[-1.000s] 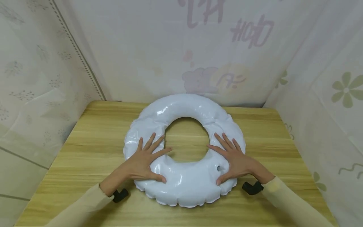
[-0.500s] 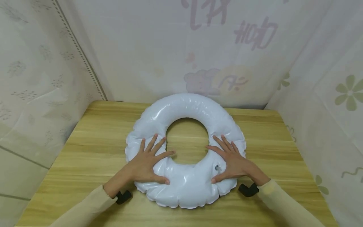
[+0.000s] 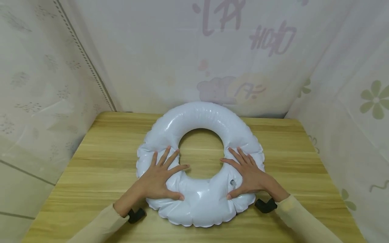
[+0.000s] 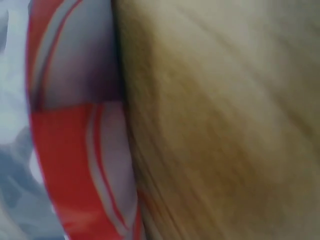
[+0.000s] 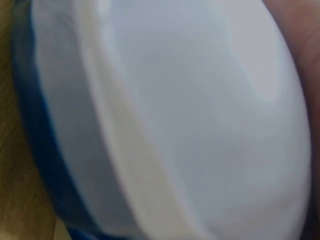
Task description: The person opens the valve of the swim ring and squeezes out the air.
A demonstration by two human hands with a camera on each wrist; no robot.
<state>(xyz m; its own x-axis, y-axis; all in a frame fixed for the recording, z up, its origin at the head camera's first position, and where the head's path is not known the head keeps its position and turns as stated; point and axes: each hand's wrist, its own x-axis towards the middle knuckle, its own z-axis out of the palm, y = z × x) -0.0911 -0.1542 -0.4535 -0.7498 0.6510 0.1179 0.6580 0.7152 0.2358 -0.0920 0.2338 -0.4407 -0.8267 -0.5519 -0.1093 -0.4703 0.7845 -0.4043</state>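
Note:
A glossy white inflatable swim ring (image 3: 200, 212) lies flat on the wooden table. My left hand (image 3: 158, 182) presses on its left side with fingers spread, the index finger reaching over the central hole. On the ring's right side my right hand (image 3: 250, 177) presses too, its fingers fanned out and its thumb toward the front. The vinyl dents and wrinkles beneath both palms. Beside the right thumb sits a small clear valve (image 3: 233, 182). In the left wrist view the ring's side shows a red and white print (image 4: 70, 160); in the right wrist view a blue edge (image 5: 42, 140) shows low down.
The table (image 3: 100, 165) has a light wood grain. A patterned cloth backdrop (image 3: 152, 60) stands behind it and on both sides, close to the ring's far rim. Black wrist devices (image 3: 265, 206) sit under the beige sleeves (image 3: 304, 216).
Both hands have shifted slightly inward, the thumbs nearer each other, and the ring's front part has creased more. The head view has tilted a little.

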